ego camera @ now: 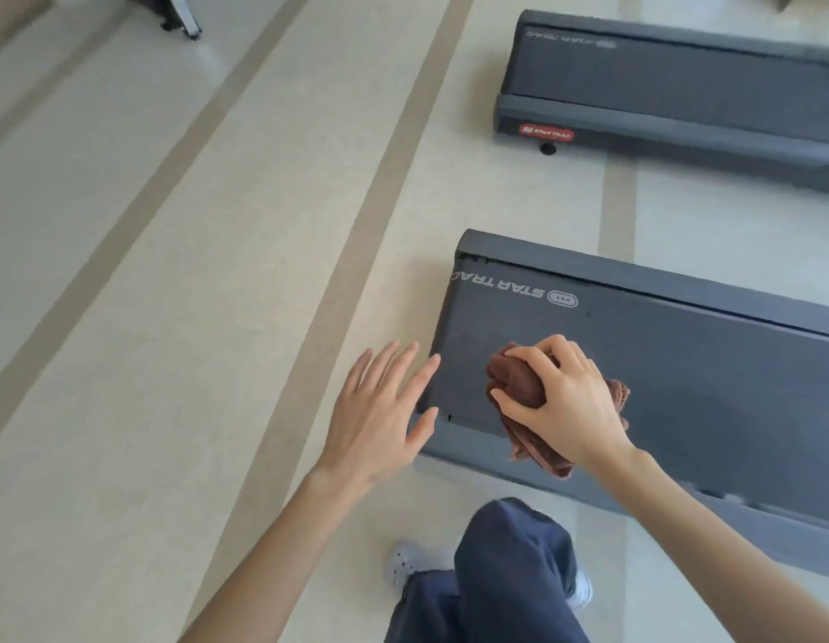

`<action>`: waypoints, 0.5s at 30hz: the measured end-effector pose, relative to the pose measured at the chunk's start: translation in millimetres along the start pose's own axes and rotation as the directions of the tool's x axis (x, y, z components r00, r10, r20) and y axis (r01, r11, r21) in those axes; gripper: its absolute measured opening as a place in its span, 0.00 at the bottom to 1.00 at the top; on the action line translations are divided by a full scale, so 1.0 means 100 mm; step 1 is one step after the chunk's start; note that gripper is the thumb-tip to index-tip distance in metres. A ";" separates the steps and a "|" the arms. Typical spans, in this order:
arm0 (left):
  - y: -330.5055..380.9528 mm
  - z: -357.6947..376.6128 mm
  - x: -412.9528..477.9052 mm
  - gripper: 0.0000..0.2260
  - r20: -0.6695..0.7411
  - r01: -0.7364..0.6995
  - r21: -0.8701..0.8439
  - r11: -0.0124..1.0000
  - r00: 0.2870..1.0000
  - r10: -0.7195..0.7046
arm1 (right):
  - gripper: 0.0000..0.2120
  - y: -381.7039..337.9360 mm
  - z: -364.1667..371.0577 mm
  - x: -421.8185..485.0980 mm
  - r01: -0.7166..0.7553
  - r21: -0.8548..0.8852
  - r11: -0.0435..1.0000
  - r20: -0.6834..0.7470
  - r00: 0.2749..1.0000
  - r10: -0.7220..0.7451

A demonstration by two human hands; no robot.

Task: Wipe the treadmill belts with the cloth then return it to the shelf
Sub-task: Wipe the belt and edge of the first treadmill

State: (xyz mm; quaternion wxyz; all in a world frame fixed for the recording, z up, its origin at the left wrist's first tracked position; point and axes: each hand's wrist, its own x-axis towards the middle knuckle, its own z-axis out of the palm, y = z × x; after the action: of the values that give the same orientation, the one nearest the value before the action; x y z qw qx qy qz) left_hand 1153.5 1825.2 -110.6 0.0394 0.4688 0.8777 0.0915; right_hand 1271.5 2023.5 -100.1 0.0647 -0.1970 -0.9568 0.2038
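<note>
Cloth bunched under rt hand grip, on belt

The pale cream floor, crossed by tan stripes, carries a dark grey treadmill deck under the right hand, just right of the left hand. A second matching deck stands beyond both hands, well apart. A black-and-metal machine foot stands far beyond the left hand.

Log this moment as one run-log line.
phase: wiping | right hand: grips brown cloth on near treadmill belt | left hand: open, fingers spread by belt's end | far treadmill: no hand on it
</note>
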 end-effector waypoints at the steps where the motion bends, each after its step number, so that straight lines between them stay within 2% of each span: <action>1: -0.06 -0.08 0.02 0.23 0.003 -0.011 -0.009 1.000 1.000 0.011 | 0.19 -0.09 -0.03 -0.02 -0.027 0.005 1.000 -0.005 1.000 0.027; 6: -0.32 -0.29 0.18 0.23 0.018 -0.138 -0.053 0.989 0.990 0.139 | 0.20 -0.37 -0.07 0.00 -0.103 -0.055 0.993 -0.030 0.994 0.101; 15: -0.95 -0.40 0.85 0.23 0.132 -0.331 -0.021 0.943 0.934 0.331 | 0.19 -0.57 0.13 0.46 -0.305 0.002 0.952 -0.096 0.948 0.304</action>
State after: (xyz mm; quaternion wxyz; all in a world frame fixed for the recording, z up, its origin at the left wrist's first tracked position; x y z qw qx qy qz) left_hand 1022.8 1838.9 -89.0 0.0817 0.6150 0.7816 0.0644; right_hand 1206.7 1989.1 -86.5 0.0768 -0.3521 -0.9120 0.1956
